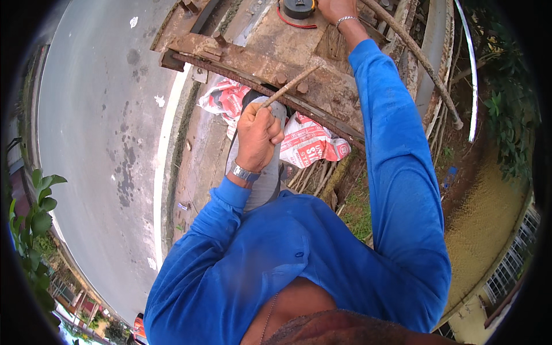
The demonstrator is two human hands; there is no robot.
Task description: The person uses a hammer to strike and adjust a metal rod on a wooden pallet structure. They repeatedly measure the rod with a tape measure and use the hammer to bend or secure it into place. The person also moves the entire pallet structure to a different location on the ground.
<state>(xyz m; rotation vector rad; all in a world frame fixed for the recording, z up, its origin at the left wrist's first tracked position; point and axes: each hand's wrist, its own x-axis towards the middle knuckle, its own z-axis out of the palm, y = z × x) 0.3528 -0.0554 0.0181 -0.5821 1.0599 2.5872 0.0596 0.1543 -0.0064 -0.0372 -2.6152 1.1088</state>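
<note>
My left hand [259, 129] is closed around a thin rusty rod [296, 80], which slants up to the right over a rusty steel beam [241, 57] with bolts along it. My right hand [336, 12] reaches to the top edge of the view, beside a black round tape measure [298, 8] with a red strap; its fingers are partly out of view. Beneath the beam lie red-and-white plastic sacks [310, 141], around my grey-clad leg [261, 181].
A paved road [98, 149] with a white edge line runs along the left. Long metal bars [431, 69] lie at the right, beside foliage [506, 121] and a drop to yellowish ground [489, 213] with a grille. Sticks [310, 178] lie below the sacks.
</note>
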